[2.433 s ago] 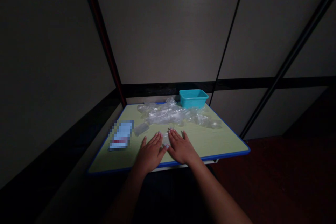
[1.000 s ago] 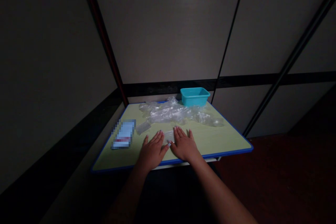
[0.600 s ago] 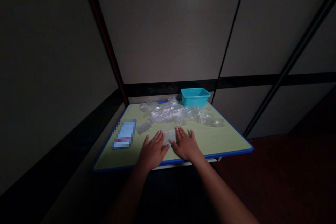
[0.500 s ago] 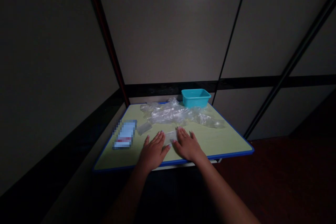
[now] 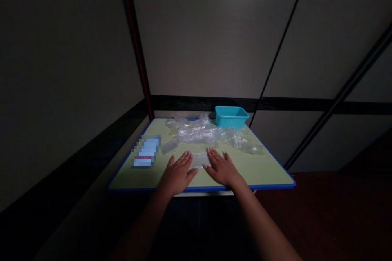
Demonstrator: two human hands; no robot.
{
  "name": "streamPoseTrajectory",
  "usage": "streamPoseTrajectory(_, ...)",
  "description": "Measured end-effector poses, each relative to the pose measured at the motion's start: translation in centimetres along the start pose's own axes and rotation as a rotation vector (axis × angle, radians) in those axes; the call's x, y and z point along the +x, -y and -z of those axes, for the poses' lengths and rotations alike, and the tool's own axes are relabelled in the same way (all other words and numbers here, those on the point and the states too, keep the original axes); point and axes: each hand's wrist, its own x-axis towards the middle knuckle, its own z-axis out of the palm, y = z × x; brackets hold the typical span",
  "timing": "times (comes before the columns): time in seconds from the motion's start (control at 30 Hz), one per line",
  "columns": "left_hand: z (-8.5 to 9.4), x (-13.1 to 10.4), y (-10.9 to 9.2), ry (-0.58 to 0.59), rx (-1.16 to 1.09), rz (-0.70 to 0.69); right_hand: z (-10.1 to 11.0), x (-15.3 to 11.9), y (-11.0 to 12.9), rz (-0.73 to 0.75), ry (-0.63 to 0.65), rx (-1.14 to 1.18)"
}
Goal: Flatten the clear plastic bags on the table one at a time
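A small clear plastic bag (image 5: 200, 159) lies flat on the table between my two hands. My left hand (image 5: 177, 174) rests palm down with its fingers outstretched, the fingertips and thumb at the bag's left side. On the opposite side my right hand (image 5: 223, 169) also lies flat, fingers extended over the bag's right edge. Just beyond them spreads a heap of crumpled clear plastic bags (image 5: 199, 133). Another small folded piece of clear plastic (image 5: 169, 147) lies to the left of the heap. Parts of the flat bag are hidden under my fingers.
The pale green table (image 5: 263, 173) has a blue rim. A turquoise plastic basket (image 5: 231, 118) stands at the back right. On the left lies a phone-like object (image 5: 147, 151), blurred by pixels. Panelled walls (image 5: 202, 49) close in behind and to the left.
My view has tilted slightly. Both hands stay flat by the small bag, with a little more of it showing between them. The basket, heap and phone-like object have not moved on the table.
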Motion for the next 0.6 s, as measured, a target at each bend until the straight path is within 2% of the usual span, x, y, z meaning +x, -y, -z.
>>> streamPoseTrajectory(0.47, 0.09, -0.11, -0.16, -0.017, 0.021, 0.026, -0.5, -0.54, -0.03, -0.025, -0.1, -0.002)
streamPoseTrajectory(0.6, 0.02, -0.04, -0.08, -0.001, 0.017, 0.02, -0.48, -0.41, 0.03, -0.006, -0.079, -0.003)
